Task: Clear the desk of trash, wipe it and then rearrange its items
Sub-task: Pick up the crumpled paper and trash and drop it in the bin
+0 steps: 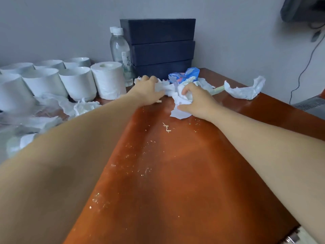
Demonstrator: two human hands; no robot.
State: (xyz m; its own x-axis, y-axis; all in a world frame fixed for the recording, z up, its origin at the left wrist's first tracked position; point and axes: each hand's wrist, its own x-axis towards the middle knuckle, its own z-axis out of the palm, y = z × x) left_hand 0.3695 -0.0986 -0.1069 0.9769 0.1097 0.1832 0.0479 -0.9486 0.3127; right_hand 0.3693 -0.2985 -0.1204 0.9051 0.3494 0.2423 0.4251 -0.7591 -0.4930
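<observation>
On the near stretch of the surface [175, 182], crumbs [166, 128] and specks lie unwiped, so by my reading you are early in clearing trash, with wiping and rearranging not yet begun. Farther out, both your arms reach straight forward, hands close together at one heap. Your left hand [146, 92] curls over a crumpled tissue [164, 89], and your right hand [198, 103] grips a white paper scrap [180, 111]. Just behind lies a blue wrapper [186, 74]. Another tissue wad [244, 90] sits well right. Toilet paper rolls [107, 80], water bottles [121, 48] and dark boxes [161, 41] stand farthest back.
</observation>
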